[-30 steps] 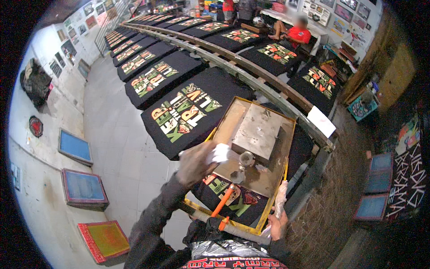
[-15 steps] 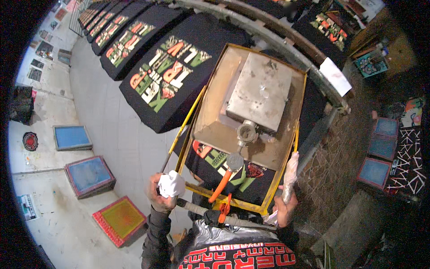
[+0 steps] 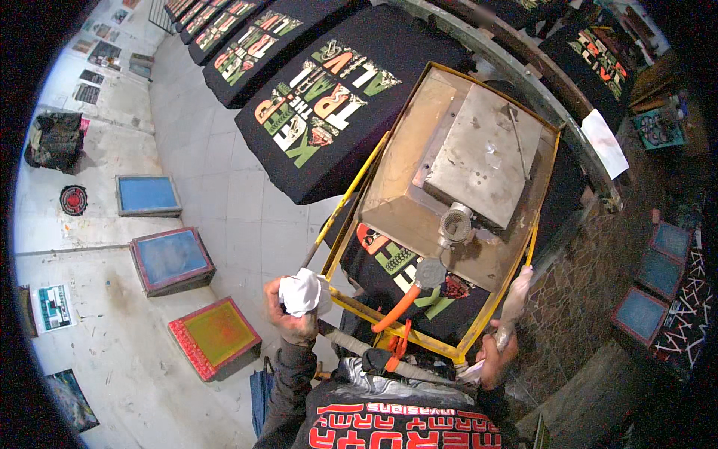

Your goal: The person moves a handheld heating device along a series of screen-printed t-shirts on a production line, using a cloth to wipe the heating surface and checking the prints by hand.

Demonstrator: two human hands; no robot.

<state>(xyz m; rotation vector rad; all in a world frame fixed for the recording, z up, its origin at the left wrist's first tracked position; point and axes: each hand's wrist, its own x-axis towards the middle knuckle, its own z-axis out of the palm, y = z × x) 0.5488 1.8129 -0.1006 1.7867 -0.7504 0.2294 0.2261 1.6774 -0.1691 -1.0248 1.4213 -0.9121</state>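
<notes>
In front of me a metal box-shaped heater [image 3: 479, 157] with a flared hood sits in a yellow frame [image 3: 357, 303]. An orange hose [image 3: 396, 310] runs to its round fitting. Beneath the frame lies a black printed T-shirt [image 3: 443, 308], partly covered. My left hand [image 3: 290, 320] is closed around a white cloth [image 3: 302, 291] at the near end of the left yellow rod [image 3: 351, 191]. On the other side my right hand [image 3: 496, 356] grips a wrapped handle [image 3: 514, 299], its wrapping pale and wrinkled. A grey-taped bar [image 3: 345, 341] crosses between me and the frame.
Black printed T-shirts [image 3: 329, 112] lie in a row to the far left, with a metal rail [image 3: 516, 63] behind the heater. Framed screens [image 3: 173, 262] lean along the left wall, others [image 3: 639, 310] at right. White paper [image 3: 604, 144] hangs on the rail.
The whole view has shifted, so the scene appears farther right and slightly higher. Both hands keep their grips, and the heater stays over the same shirt.
</notes>
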